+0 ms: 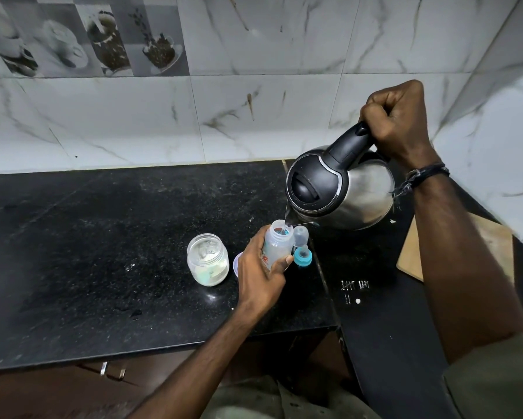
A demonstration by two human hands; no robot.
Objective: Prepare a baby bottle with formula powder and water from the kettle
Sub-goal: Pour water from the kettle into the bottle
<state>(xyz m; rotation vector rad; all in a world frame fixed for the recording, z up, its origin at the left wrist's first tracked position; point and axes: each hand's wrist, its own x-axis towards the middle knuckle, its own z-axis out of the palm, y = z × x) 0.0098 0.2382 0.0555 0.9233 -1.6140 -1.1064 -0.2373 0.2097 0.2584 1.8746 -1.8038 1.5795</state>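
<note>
My left hand grips a clear baby bottle that stands open on the black counter. My right hand holds the black handle of a steel kettle, tilted so its spout hangs just above the bottle mouth. A thin stream of water runs from the spout into the bottle. To the right of the bottle lie a clear cap and a teal teat ring. An open clear jar with white powder stands to the left of my left hand.
A pale lid peeks out between the jar and my left hand. A wooden board lies on the right counter section, partly behind my right forearm. Marble-tiled walls close the back and right. The counter's front edge is near me.
</note>
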